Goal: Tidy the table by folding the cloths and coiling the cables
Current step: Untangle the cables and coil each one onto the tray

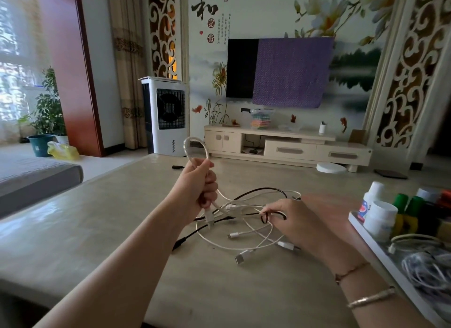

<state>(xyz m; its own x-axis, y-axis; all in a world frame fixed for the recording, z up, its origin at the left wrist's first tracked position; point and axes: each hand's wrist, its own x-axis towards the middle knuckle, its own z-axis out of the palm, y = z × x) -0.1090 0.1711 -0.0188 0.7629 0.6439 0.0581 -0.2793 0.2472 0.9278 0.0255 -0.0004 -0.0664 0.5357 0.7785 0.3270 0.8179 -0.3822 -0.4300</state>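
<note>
Large black brush calligraphy (204,7) fills the far wall above smaller red and black characters, too small to make out. A bottle label (364,209) on the tray at right shows red and blue print, unreadable.

The left hand (199,187) is raised above the table, fingers curled tight round a white braided cable (198,146). The cable's loop arches up out of the fist, and its plug end hangs straight down below the hand. The right hand (291,220) rests low on the tabletop, thumb and forefinger pinching a small loop of black cable (273,215). Between the hands lies a tangle of white cables (246,237) and black ones, spread mostly side to side, with plugs pointing toward the viewer.

The table (122,205) is pale, glossy, stone-look. A white tray (380,248) at its right edge holds bottles and more coiled cables. Beyond stand a low cream TV cabinet (288,144), a television half draped in purple cloth (291,71), and a white air cooler (166,115).
</note>
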